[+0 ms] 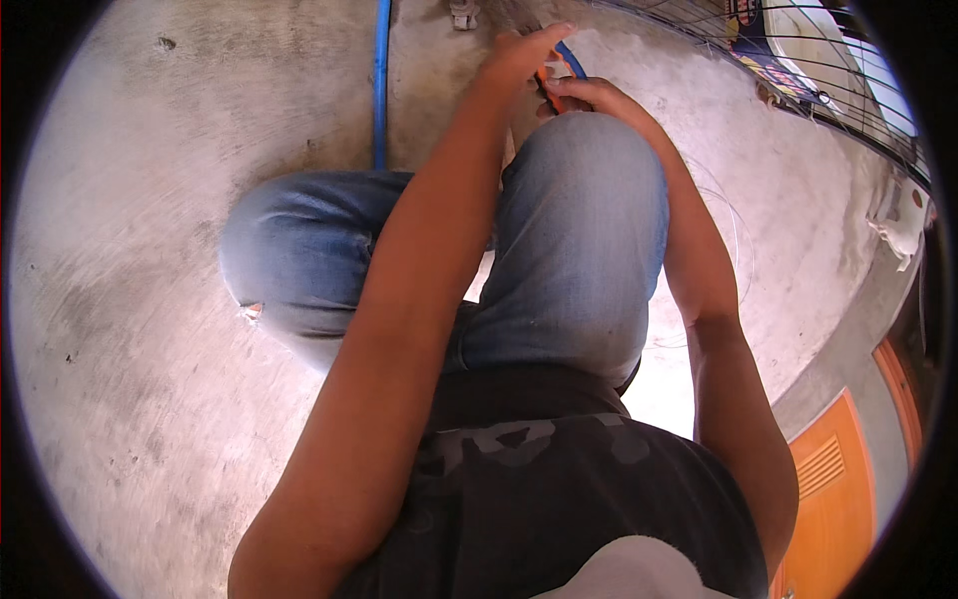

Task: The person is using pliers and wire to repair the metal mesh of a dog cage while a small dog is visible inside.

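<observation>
I sit low on the grey concrete floor (150, 299), and both my arms reach forward to the far side of my raised right knee (594, 150). There, at the upper edge of my view, is the tool (571, 62) with orange, blue and dark handles, between my two hands and just beyond the knee. My right hand (596, 92) is bent narrow around the handles and holds them, with the thumb lying toward the dark one. My left hand (524, 55) is on the other side of the tool, very near to it, with its thumb stretched out to the right; its other fingers are mostly hidden, so I cannot tell if they grip something. The working end of the tool I also cannot see clearly. To the left of my hands a blue hose (381, 80) lies on the floor and runs behind my folded left leg (299, 250). A small grey object (463, 14) is near the top edge. To the right lies a loose coil of thin wire (738, 235), and farther are a black wire rack (848, 75) and an orange door (833, 489)
</observation>
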Motion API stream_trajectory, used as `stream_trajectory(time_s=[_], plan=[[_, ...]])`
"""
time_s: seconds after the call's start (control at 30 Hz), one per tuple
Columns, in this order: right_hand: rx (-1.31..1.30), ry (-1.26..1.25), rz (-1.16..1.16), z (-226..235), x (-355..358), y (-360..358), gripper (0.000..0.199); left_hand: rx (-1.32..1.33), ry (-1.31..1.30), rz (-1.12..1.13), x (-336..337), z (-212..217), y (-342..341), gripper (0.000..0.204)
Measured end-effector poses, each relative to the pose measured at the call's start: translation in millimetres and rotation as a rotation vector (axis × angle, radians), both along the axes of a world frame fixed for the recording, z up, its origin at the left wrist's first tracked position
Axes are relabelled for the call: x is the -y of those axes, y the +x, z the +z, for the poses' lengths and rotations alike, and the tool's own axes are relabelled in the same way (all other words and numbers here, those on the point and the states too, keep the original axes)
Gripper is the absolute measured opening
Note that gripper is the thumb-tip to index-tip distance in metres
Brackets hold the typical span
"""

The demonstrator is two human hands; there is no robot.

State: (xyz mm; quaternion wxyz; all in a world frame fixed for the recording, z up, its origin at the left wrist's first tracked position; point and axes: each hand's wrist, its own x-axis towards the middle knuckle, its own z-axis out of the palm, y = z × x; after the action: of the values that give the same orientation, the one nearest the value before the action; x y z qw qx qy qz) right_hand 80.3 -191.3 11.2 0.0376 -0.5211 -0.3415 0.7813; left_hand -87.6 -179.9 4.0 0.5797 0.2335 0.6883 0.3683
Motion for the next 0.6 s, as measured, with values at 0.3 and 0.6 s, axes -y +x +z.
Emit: stream_trajectory(time_s=[0.3, 0.6], plan=[[-0.019, -0.088, -0.138, 6.3, 0.9, -15.8, 0.037, 0.353, -0.318, 0.394, -52.1, -6.3, -57.0, 0.061], [0.023, -0.119, -0.261, -11.1, 8.2, -16.1, 0.045, 0.184, -0.163, 0.263, -64.1, -59.1, -68.7, 0.034]])
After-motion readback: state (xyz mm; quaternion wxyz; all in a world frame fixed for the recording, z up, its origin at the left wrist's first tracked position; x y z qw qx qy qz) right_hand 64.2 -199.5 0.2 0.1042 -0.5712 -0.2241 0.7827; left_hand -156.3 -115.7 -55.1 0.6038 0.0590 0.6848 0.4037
